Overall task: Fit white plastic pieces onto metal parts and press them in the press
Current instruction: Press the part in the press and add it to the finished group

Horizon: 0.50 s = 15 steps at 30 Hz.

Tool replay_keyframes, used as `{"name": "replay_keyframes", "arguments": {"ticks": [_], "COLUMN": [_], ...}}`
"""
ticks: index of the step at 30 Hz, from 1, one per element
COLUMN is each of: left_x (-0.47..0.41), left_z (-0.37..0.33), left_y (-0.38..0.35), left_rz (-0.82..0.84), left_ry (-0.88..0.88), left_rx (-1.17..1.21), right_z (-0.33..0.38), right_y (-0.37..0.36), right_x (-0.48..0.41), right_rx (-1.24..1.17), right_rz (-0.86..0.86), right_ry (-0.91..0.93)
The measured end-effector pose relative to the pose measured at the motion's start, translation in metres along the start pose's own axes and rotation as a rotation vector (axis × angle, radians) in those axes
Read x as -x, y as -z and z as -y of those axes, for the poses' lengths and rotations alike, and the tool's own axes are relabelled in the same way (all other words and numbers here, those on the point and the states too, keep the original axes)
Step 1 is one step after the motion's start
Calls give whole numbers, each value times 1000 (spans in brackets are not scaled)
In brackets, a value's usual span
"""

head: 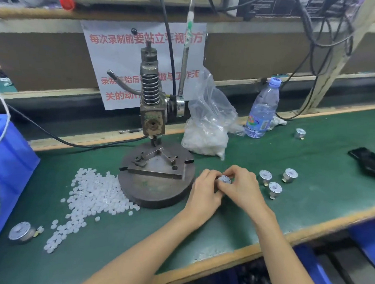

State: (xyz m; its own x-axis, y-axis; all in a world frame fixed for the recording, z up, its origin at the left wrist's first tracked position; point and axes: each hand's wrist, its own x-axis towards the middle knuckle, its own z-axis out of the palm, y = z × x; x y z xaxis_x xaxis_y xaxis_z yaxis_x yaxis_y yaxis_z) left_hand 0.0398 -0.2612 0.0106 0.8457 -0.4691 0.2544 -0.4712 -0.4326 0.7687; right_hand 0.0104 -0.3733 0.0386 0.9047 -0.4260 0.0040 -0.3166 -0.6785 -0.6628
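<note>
Both hands, left hand (205, 188) and right hand (240, 187), pinch one metal part (224, 179) mid-frame, right of the press (155, 162); white piece probably hidden under fingers.

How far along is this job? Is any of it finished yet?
Hard to count finished ones. Three metal parts stand right of the hands, and whether they are pressed is unclear. In hand: both the left hand and right hand hold one metal part beside the press, whose base plate sits empty. Left: a large heap of white pieces and a bag of more.
</note>
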Motion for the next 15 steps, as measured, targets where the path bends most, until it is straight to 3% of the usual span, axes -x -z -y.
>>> {"name": "replay_keyframes", "arguments": {"ticks": [7, 15], "left_x": [-29, -29], "left_z": [-26, -26], "left_y": [-51, -46], "left_rz": [155, 283], "left_ry": [60, 60], "left_rx": [70, -13], "right_z": [-42, -52], "right_y": [22, 28], "right_x": [-7, -9], "right_rx": [187, 303], "right_rz": [-170, -240], "right_ry": [-87, -87]}}
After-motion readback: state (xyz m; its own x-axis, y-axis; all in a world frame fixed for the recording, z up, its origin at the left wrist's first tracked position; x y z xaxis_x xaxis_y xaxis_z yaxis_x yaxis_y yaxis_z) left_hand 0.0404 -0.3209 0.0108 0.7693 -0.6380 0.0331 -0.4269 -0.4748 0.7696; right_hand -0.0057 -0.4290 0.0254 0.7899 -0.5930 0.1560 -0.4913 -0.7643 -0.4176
